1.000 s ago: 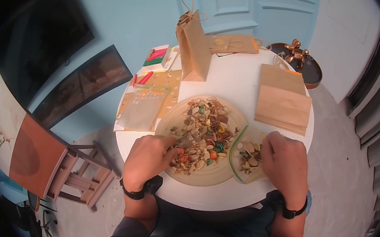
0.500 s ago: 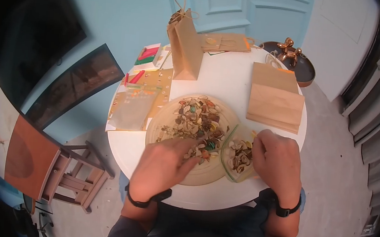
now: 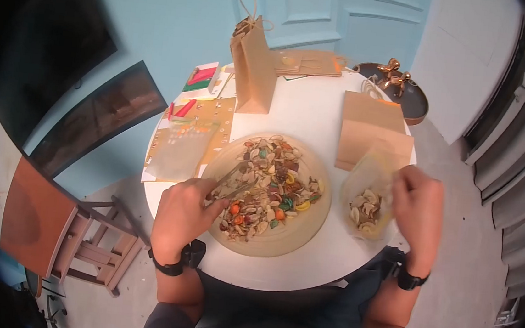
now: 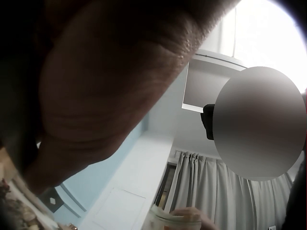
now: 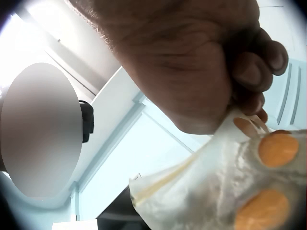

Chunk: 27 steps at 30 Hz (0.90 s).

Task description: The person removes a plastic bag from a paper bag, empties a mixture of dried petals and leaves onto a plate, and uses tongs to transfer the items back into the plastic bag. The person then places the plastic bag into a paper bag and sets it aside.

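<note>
My left hand (image 3: 183, 216) is at the left edge of a round tan board (image 3: 306, 231), gripping slim tongs (image 3: 241, 190) whose two arms spread apart over a heap of potpourri (image 3: 270, 184). Pale dried slices mix there with orange, green and brown pieces. On the right, my right hand (image 3: 420, 204) pinches a clear zip bag (image 3: 352, 185) by its edge. Dried pieces (image 3: 369, 209) lie in the bag's lower part. Orange dots mark the bag (image 5: 220, 177) in the right wrist view, with curled fingertips (image 5: 249, 72) above it. The left wrist view shows mostly the underside of the left hand.
Behind the zip bag stands a brown paper bag (image 3: 373, 127). A taller paper bag (image 3: 255, 78) with cord handles is at the back, beside flat paper bags (image 3: 310, 62). Another zip bag (image 3: 178, 156) lies on patterned paper at left, near red sticks (image 3: 184, 107).
The right hand has moved right with the zip bag, lifting it away from the board and turning it more upright. The left hand has drawn back left from the bag's side with the tongs.
</note>
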### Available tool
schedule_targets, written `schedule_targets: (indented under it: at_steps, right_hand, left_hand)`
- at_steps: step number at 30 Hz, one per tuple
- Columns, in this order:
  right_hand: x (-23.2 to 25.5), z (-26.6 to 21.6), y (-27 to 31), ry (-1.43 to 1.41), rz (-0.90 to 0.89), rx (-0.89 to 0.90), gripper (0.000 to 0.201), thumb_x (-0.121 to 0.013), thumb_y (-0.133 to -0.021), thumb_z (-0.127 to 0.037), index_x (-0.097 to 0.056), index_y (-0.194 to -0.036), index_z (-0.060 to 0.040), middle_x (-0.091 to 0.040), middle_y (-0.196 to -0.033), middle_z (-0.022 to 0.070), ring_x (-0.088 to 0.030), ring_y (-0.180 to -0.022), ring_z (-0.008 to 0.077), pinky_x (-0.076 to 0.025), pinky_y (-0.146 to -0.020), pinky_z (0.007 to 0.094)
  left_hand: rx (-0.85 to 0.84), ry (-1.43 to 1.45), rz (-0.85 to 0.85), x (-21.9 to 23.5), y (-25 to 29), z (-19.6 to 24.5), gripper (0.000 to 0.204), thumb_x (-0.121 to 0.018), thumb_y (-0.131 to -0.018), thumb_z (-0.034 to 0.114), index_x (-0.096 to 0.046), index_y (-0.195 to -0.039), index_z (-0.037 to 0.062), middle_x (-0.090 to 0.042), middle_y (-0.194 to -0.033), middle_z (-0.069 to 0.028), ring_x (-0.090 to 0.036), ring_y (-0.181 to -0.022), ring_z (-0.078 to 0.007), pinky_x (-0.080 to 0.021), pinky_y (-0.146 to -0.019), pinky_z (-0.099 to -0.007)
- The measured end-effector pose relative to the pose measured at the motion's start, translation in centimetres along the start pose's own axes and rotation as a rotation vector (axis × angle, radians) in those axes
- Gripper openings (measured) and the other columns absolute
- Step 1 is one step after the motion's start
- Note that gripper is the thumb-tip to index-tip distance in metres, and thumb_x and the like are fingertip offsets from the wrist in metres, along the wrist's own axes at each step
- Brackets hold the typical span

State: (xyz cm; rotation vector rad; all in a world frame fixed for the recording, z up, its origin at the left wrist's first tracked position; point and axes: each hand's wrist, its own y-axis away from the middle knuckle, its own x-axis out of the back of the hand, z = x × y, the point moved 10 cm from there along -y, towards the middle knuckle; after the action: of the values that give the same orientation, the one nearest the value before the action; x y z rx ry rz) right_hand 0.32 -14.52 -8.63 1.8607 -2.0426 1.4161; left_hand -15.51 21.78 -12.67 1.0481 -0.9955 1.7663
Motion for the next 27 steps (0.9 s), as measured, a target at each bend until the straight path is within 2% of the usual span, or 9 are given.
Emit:
schedule_targets:
  at_steps: [2, 8, 11, 14, 18, 20, 23, 26, 27]
  right_hand:
    - [-1.1, -0.1, 0.0, 0.055, -0.046, -0.001, 0.018, -0.071, -0.101, -0.007, -0.075, -0.09, 0.0063, -0.07, -0.071, 0.0245, -0.068, -0.058, 0.0361, -0.052, -0.059, 0.0418]
    - [-0.2, -1.6, 0.0, 0.013, -0.035, -0.042, 0.016, -0.072, -0.101, -0.007, -0.075, -0.091, 0.0053, -0.068, -0.067, 0.0217, -0.064, -0.055, 0.0353, -0.051, -0.059, 0.0403]
    - [1.5, -2.3, 0.7, -0.091, 0.125, -0.015, 0.015, -0.072, -0.101, -0.006, -0.075, -0.092, 0.0051, -0.066, -0.065, 0.0203, -0.061, -0.054, 0.0338, -0.049, -0.058, 0.0393]
    - [3.7, -3.1, 1.6, -0.202, 0.263, 0.006, 0.013, -0.073, -0.101, -0.006, -0.076, -0.093, 0.0039, -0.067, -0.067, 0.0213, -0.063, -0.055, 0.0342, -0.05, -0.058, 0.0402]
    - [0.7, -2.8, 1.0, 0.028, -0.08, -0.012, 0.012, -0.075, -0.1, -0.007, -0.076, -0.094, 0.0033, -0.072, -0.074, 0.0237, -0.07, -0.061, 0.0405, -0.053, -0.059, 0.0444]
    - [0.0, -2.4, 0.8, 0.012, -0.066, 0.012, 0.013, -0.075, -0.1, -0.007, -0.076, -0.093, 0.0033, -0.073, -0.074, 0.0238, -0.072, -0.064, 0.0418, -0.055, -0.061, 0.0462]
    - [0.1, -3.0, 0.9, -0.026, -0.095, 0.024, 0.011, -0.072, -0.1, -0.006, -0.079, -0.105, 0.0013, -0.073, -0.075, 0.0242, -0.074, -0.068, 0.0425, -0.058, -0.064, 0.0493]
    - [0.3, -4.1, 1.2, -0.028, -0.106, 0.068, 0.02, -0.07, -0.099, -0.004, -0.079, -0.116, -0.0011, -0.074, -0.076, 0.0237, -0.075, -0.068, 0.0426, -0.059, -0.065, 0.0497]
    - [0.4, -4.4, 1.4, -0.048, -0.093, 0.091, 0.022, -0.069, -0.099, -0.004, -0.079, -0.119, -0.0019, -0.074, -0.075, 0.0234, -0.075, -0.067, 0.0428, -0.059, -0.065, 0.0501]
  left_hand:
    - [-0.014, -0.053, -0.052, -1.3, -0.2, -0.6, 0.037, -0.092, -0.089, 0.023, -0.087, -0.119, 0.0029, -0.082, -0.098, -0.0232, -0.079, -0.081, -0.0382, -0.061, -0.077, -0.0469]
    - [-0.018, -0.127, -0.17, -3.8, -0.6, -1.0, 0.029, -0.086, -0.095, 0.03, -0.083, -0.098, 0.0019, -0.079, -0.092, -0.0236, -0.078, -0.09, -0.046, -0.061, -0.083, -0.0536]
    - [-0.041, -0.151, -0.181, -4.8, -1.1, -0.7, 0.032, -0.086, -0.095, 0.031, -0.079, -0.093, 0.0003, -0.079, -0.093, -0.0236, -0.078, -0.091, -0.0454, -0.061, -0.083, -0.0539]
    - [-0.106, -0.131, -0.125, -4.7, -1.2, 0.2, 0.033, -0.087, -0.095, 0.03, -0.079, -0.1, -0.0014, -0.079, -0.095, -0.0246, -0.078, -0.093, -0.0454, -0.062, -0.084, -0.0535]
    - [-0.13, -0.105, -0.006, -3.7, -1.1, 1.8, 0.04, -0.091, -0.092, 0.026, -0.076, -0.117, -0.0021, -0.078, -0.107, -0.0261, -0.077, -0.1, -0.0461, -0.061, -0.088, -0.053]
    - [-0.218, -0.097, 0.163, -1.8, -0.1, 3.4, 0.058, -0.093, -0.089, 0.025, -0.075, -0.137, -0.0021, -0.078, -0.112, -0.0245, -0.076, -0.102, -0.0465, -0.061, -0.09, -0.0524]
    - [-0.396, 0.125, 0.148, 0.1, 2.5, 8.7, 0.079, -0.095, -0.09, 0.025, -0.063, -0.157, -0.0016, -0.078, -0.115, -0.0223, -0.076, -0.102, -0.0445, -0.061, -0.093, -0.0514]
    - [-0.659, 0.366, 0.015, -0.4, 5.3, 14.6, 0.084, -0.094, -0.095, 0.03, -0.057, -0.165, 0.0016, -0.077, -0.109, -0.0204, -0.076, -0.097, -0.0425, -0.061, -0.087, -0.0497]
    - [-0.646, 0.355, -0.046, -1.2, 5.3, 15.7, 0.084, -0.093, -0.095, 0.03, -0.057, -0.165, 0.0024, -0.077, -0.107, -0.0199, -0.076, -0.095, -0.0416, -0.061, -0.085, -0.0491]
